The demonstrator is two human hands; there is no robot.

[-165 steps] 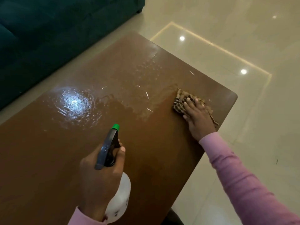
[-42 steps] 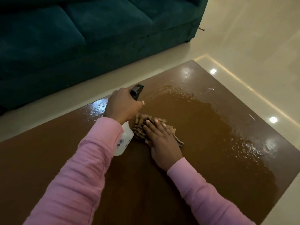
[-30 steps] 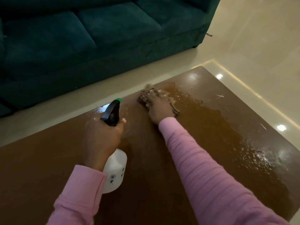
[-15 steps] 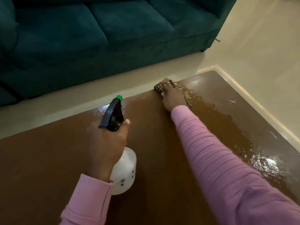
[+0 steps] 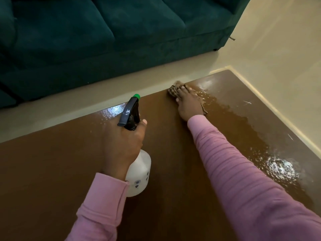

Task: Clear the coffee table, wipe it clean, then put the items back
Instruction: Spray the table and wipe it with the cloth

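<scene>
Head view: 2 hands on the brown coffee table (image 5: 52,171), a cloth under the right, a sprayer in the left.
The right hand (image 5: 188,105) lies flat with its fingers stretched, pressing a checked cloth (image 5: 172,90) onto the table's far edge beside a wet streak (image 5: 243,129). The left hand (image 5: 121,145) is wrapped round the neck of a white spray bottle (image 5: 139,173) over the tabletop, its green-tipped nozzle aimed away. A teal sofa (image 5: 104,32) stands beyond the pale floor (image 5: 278,49).
</scene>
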